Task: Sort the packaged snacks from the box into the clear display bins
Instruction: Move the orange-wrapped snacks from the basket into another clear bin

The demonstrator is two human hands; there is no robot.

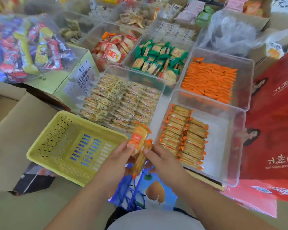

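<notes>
Reference point: my two hands, low in the centre of the view.

1. At 10 o'clock, far off, a clear bag of mixed sweets point(28, 47) lies on a pale green carton point(73, 75).
2. At 9 o'clock, just beside my left hand, a yellow slotted basket point(45, 146) rests on a brown cardboard box point(15, 130).
3. My left hand point(118, 156) has its fingers curled, thumb on top, gripping an orange-labelled cracker packet point(139, 138) that stands tilted, top end toward 12 o'clock.
4. My right hand point(160, 160) pinches a second cracker packet point(141, 160) on edge; the two packets touch.
5. At 12 o'clock, a clear bin point(163, 83) is filled with pale snack bars point(121, 103).
6. At 2 o'clock, close by, the nearest clear bin point(238, 146) holds matching cracker packets in two rows point(183, 136) along its left half; its right half is bare.
7. Beyond it, another bin point(249, 77) holds stacked orange packets point(209, 82).
8. At 3 o'clock, a red printed bag point(276, 113) stands against the bins.
9. At 6 o'clock, a blue bag point(136, 193) with cord handles lies under my wrists.
</notes>
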